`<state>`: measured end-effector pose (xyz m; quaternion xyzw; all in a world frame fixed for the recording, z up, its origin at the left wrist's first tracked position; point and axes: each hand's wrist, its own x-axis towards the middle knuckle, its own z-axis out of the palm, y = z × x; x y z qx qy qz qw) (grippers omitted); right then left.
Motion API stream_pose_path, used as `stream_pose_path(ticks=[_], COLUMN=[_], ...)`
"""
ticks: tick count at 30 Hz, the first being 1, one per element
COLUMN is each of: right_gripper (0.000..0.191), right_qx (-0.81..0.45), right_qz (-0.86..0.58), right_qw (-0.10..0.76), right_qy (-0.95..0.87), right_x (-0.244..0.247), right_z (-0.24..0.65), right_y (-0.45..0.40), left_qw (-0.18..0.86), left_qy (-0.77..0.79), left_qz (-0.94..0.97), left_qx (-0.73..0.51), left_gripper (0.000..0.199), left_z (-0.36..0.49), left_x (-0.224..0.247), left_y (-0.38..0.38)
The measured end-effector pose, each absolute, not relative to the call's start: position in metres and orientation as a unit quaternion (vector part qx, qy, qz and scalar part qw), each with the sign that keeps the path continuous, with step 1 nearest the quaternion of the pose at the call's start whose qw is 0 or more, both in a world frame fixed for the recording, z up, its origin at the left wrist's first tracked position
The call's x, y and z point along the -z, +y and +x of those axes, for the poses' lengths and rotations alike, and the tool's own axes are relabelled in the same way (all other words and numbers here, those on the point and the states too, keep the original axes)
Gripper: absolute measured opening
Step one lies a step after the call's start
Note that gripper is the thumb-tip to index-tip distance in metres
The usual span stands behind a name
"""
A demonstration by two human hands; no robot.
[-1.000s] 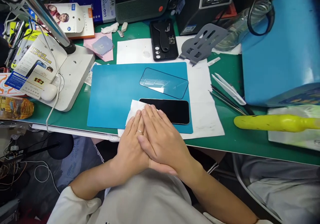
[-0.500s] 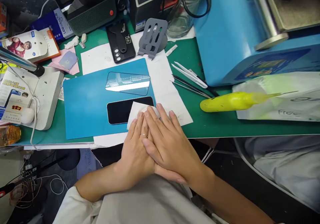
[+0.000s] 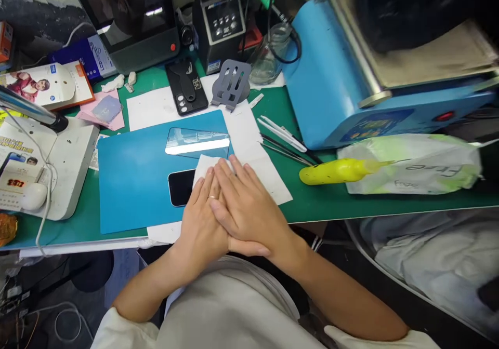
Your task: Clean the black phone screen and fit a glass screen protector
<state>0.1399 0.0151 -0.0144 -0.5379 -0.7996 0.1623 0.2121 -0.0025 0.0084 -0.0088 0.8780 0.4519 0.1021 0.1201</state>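
Note:
My left hand [image 3: 202, 222] lies flat with straight fingers on a white wipe [image 3: 205, 164] spread over a black-screened phone [image 3: 182, 188]. Over its right side rests my right hand [image 3: 249, 206], also flat, fingers stretched forward. Both sets of fingertips are at the wipe, and the palms hide the phone's right part. The phone is on a blue mat [image 3: 132, 183]. Just behind it, a clear screen protector with a dark border [image 3: 198, 142] lies on the same mat.
A black phone case [image 3: 187, 86] and grey phone stand [image 3: 232, 84] are behind the mat. To the right are tweezers [image 3: 286, 151], a yellow needle-tipped bottle [image 3: 335, 171], a tissue pack [image 3: 413, 164] and a blue machine [image 3: 327, 89]. A white lamp base [image 3: 74, 167] stands left.
My overlapped hands and the wipe have moved left and away from me over the phone, covering more of its screen. The camera view has shifted, showing more of the machine.

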Motion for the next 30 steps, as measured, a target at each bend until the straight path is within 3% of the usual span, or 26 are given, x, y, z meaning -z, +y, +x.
stream_pose_path(ticks=[9,14,16,20,25,30], right_gripper=[0.069,0.064,0.059,0.058,0.072,0.068], right_qx=[-0.151,-0.222,-0.219,-0.176,-0.166,-0.126], right_qz=[-0.482,-0.412,-0.425,-0.496,-0.506,-0.471], right_qw=[0.201,0.182,0.207,0.22,0.094,0.07], right_qy=[-0.839,-0.865,-0.853,-0.821,-0.841,-0.87], right_x=[-0.001,-0.01,-0.011,-0.013,-0.013,-0.009], right_z=[0.086,0.121,0.142,0.165,0.154,0.142], right_y=[0.022,0.029,0.044,0.088,0.132,0.139], left_qw=[0.02,0.047,0.051,0.018,-0.037,-0.036], left_qy=[0.423,0.394,0.392,0.427,0.505,0.522], left_qz=[0.897,0.901,0.893,0.862,0.823,0.829], left_qx=[-0.124,-0.175,-0.217,-0.272,-0.256,-0.2], left_gripper=[0.111,0.05,0.04,0.031,0.031,0.035], left_z=[-0.072,-0.095,-0.105,-0.125,-0.15,-0.155], left_x=[0.016,0.011,0.009,0.004,-0.01,-0.015], left_y=[0.004,0.005,0.005,0.011,0.036,0.048])
